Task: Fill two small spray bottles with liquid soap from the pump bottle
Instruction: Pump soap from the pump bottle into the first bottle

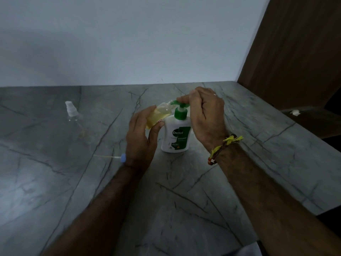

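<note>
Grey veined stone counter (pixel 184 200), pale wall (pixel 129 43) behind it, brown wooden panel (pixel 295 52) at right, small white scrap (pixel 295 112) on the ledge below the panel

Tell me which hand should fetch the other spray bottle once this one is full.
Probably left: the capped clear bottle stands far left, nearer the left hand. The right hand presses the pump.
</note>
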